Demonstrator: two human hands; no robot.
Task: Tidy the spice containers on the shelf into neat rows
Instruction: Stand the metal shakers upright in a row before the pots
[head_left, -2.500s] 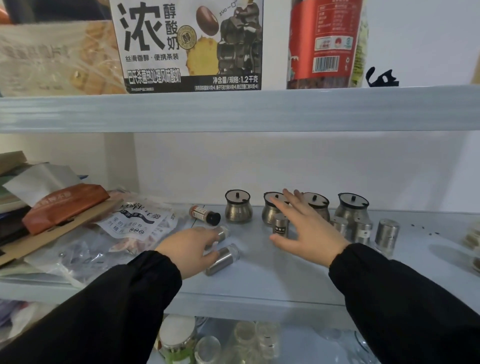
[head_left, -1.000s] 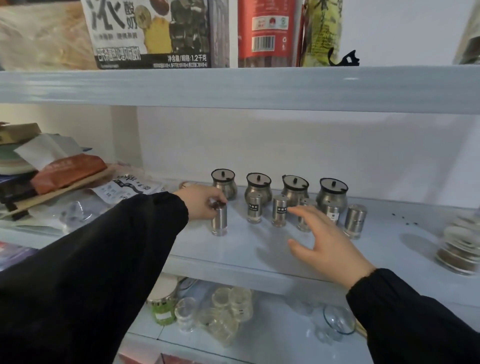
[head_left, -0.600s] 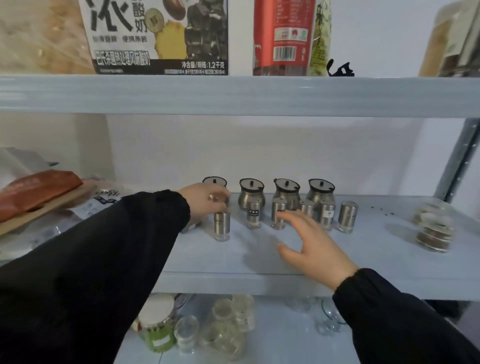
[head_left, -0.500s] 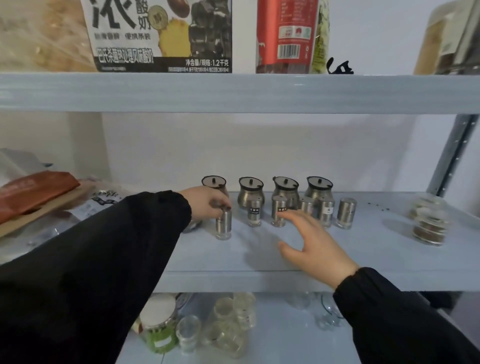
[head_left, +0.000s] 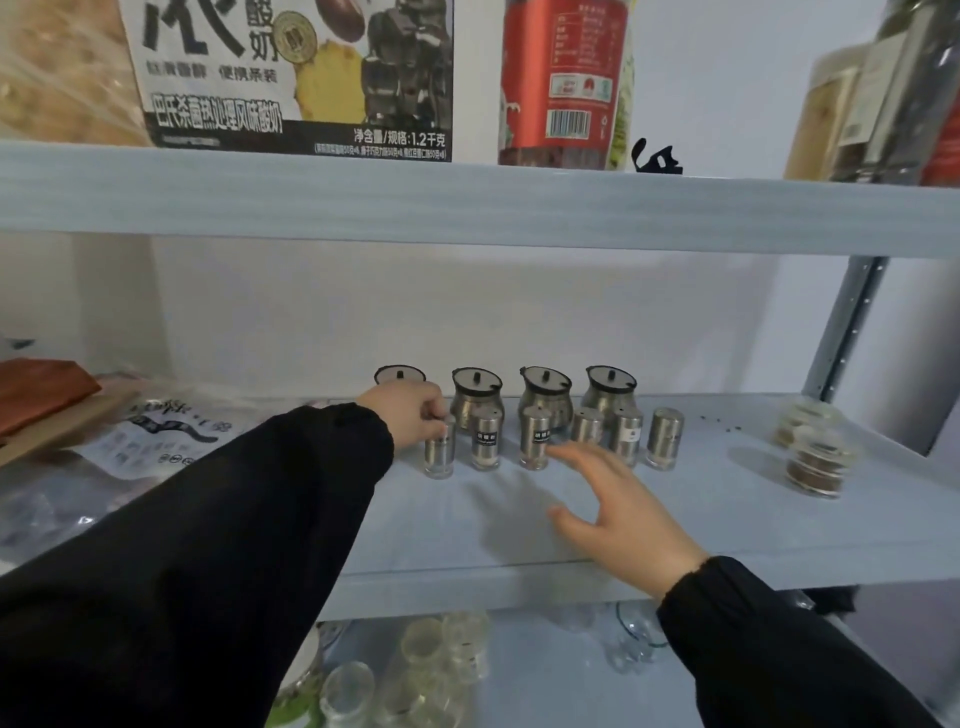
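Observation:
On the pale blue shelf (head_left: 519, 540) several lidded steel spice pots (head_left: 477, 400) stand in a back row. In front of them stands a row of several slim steel shakers (head_left: 535, 441). My left hand (head_left: 410, 415) pinches the top of the leftmost shaker (head_left: 439, 452), which stands upright at the left end of the front row and hides most of the leftmost pot (head_left: 399, 375). My right hand (head_left: 618, 514) hovers with fingers spread just in front of the shakers, fingertips close to the third one, holding nothing.
Plastic bags and a wooden board (head_left: 104, 436) crowd the shelf's left part. A stack of small clear jars (head_left: 813, 457) stands at the right, near the metal upright (head_left: 847, 332). Boxes and a red bottle (head_left: 561, 83) fill the upper shelf. Glass jars (head_left: 441, 660) sit on the shelf below.
My left hand stood a lying shaker upright and moved it up to the left end of the front row. My right hand drew back a little from the shakers.

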